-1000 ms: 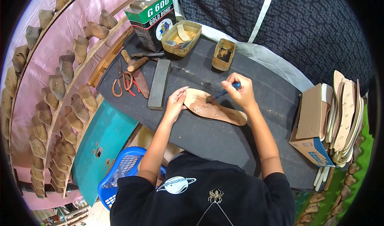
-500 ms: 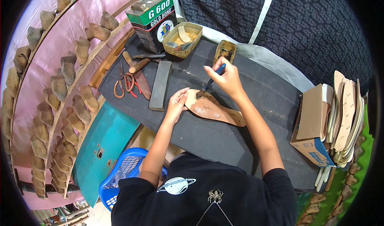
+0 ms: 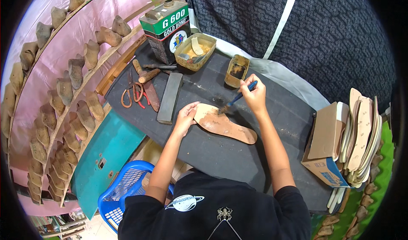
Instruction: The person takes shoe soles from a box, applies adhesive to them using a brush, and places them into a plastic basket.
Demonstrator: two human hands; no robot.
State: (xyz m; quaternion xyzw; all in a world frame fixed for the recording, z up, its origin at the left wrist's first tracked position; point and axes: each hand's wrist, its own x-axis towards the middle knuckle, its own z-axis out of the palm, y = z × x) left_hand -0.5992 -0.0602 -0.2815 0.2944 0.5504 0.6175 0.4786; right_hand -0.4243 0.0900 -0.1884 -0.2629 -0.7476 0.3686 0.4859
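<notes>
A tan shoe insole (image 3: 227,127) lies on the dark table, its wide end pointing left and its narrow end to the right. My left hand (image 3: 186,116) grips the wide end at its left edge. In my right hand (image 3: 254,94) is a blue-handled brush (image 3: 242,96), its bristles at the insole's upper edge. Part of the insole's wide end is darker and looks wet; a paler patch remains by my left fingers. Just beyond my right hand stands a small stained open container (image 3: 237,71) with dark residue inside.
A metal can (image 3: 168,31) and a tub of yellowish stuff (image 3: 195,51) stand at the back left. Nearer lie a grey block (image 3: 170,98), scissors (image 3: 132,91) and a wooden-handled hammer (image 3: 148,76). On the right, a cardboard box (image 3: 325,142) stands beside stacked insoles (image 3: 361,133). Shoe lasts (image 3: 76,72) line the left racks.
My right hand has moved right and nearer to me with the brush, whose tip shifted from the insole's wide end to its upper edge. The darker area has spread.
</notes>
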